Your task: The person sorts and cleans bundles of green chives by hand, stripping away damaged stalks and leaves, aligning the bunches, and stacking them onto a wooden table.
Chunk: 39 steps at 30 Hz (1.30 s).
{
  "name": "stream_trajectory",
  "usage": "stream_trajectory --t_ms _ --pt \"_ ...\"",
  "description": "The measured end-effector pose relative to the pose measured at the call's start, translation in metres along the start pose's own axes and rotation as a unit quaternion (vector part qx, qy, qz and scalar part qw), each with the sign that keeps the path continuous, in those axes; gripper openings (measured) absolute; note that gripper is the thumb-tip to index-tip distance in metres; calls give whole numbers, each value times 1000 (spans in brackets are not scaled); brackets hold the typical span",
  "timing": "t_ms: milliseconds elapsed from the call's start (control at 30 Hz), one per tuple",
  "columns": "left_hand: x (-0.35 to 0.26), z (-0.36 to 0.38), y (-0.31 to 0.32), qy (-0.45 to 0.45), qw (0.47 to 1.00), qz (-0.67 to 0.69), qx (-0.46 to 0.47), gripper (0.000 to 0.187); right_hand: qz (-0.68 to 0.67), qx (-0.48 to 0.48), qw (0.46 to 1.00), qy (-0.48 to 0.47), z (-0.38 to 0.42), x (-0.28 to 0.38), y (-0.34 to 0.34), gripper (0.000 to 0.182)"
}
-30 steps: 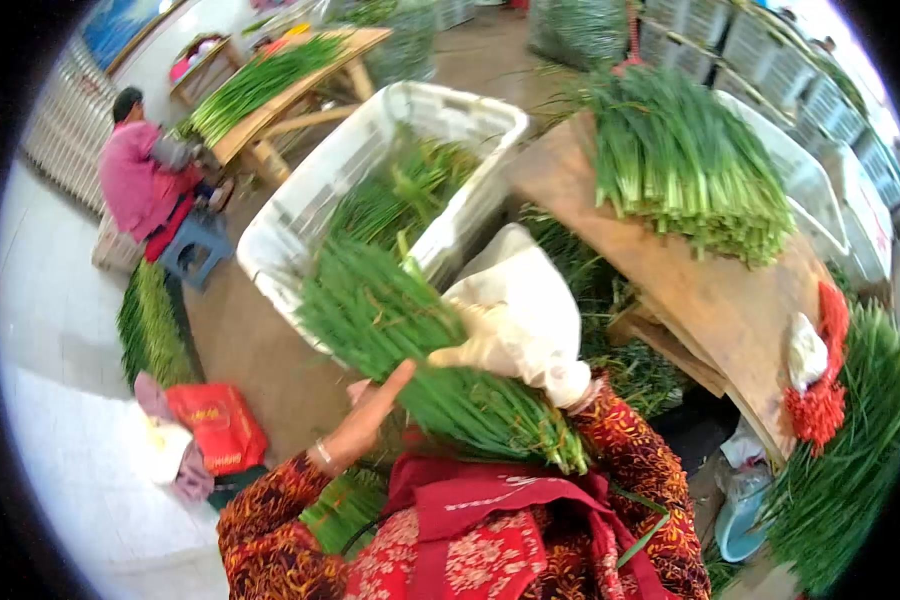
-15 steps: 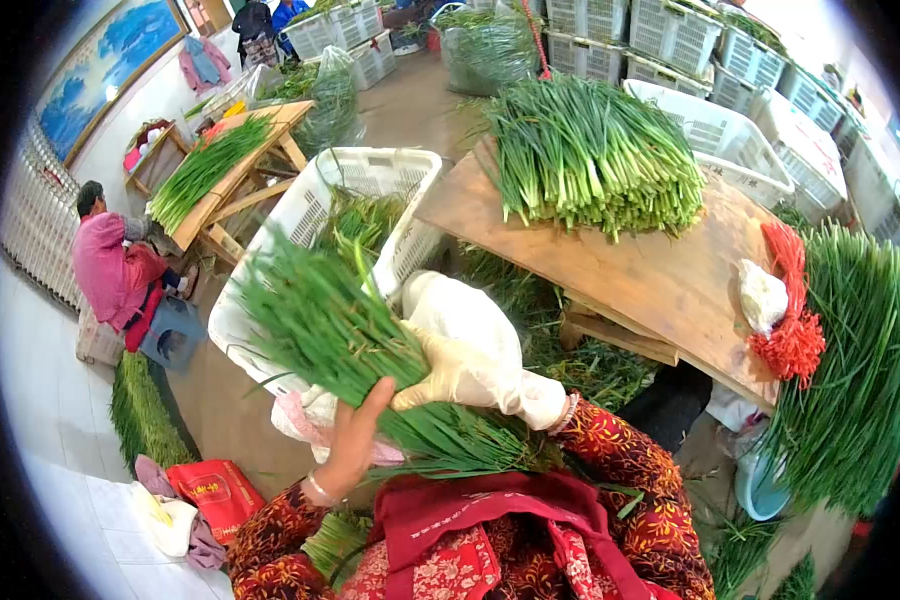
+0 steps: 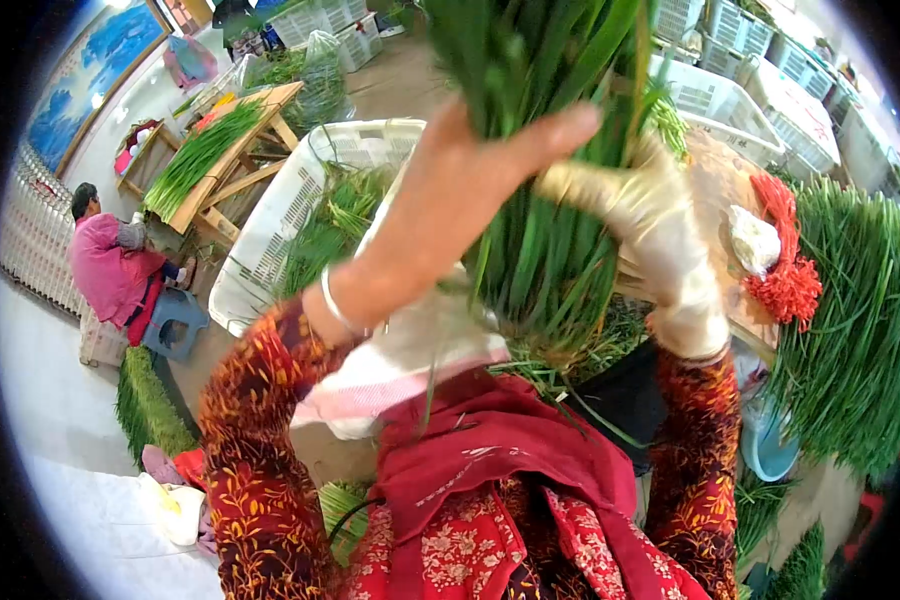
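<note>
A large bunch of garlic chives [image 3: 545,255] stands upright in front of me, its upper leaves running out of the top of the view. My left hand [image 3: 435,205], bare with a bracelet at the wrist, grips it from the left, thumb across the front and the other fingers mostly hidden. From the right, my right hand [image 3: 655,225] in a pale glove is closed around the same bunch, slightly blurred. Below the bunch lies the red apron [image 3: 500,440] on my lap. A white cloth [image 3: 400,360] with a pink edge is under my left forearm.
At left is a white crate [image 3: 260,265] with loose greens. On the right, a wooden board [image 3: 715,190] bears red ties [image 3: 785,285], beside a hanging mass of chives [image 3: 850,330]. A person in pink [image 3: 110,255] sits at far left near a wooden stand [image 3: 225,165].
Both hands have lifted the bunch from low at left, up and to the right, turning it from slanted to upright. The pale cloth on my lap is now more exposed.
</note>
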<state>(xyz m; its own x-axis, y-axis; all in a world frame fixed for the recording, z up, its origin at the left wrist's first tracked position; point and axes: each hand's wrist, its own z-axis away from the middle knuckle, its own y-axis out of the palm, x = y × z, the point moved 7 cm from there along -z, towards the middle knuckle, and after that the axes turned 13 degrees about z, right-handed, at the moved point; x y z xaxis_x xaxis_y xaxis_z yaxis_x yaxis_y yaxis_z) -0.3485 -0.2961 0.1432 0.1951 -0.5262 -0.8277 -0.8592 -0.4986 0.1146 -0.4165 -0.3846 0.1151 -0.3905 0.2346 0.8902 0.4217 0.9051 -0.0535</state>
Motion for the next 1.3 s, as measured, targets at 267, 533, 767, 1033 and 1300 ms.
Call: stream_trajectory --t_ms 267,533,767,1033,1300 --pt "-33 -80 68 94 983 8 158 36 70 -56 982 -166 -43 63 -79 39" --pt "86 -105 66 38 987 17 158 53 139 -105 983 -60 -42 -42 -138 60" --pt "70 -134 72 105 990 3 99 42 85 -162 982 -56 -60 -30 -147 45" --pt "78 -125 79 124 984 -78 103 46 96 -140 982 -87 -58 -49 -163 57" --pt "65 -134 84 106 991 -33 73 40 139 -185 972 -34 -57 -48 -172 59"
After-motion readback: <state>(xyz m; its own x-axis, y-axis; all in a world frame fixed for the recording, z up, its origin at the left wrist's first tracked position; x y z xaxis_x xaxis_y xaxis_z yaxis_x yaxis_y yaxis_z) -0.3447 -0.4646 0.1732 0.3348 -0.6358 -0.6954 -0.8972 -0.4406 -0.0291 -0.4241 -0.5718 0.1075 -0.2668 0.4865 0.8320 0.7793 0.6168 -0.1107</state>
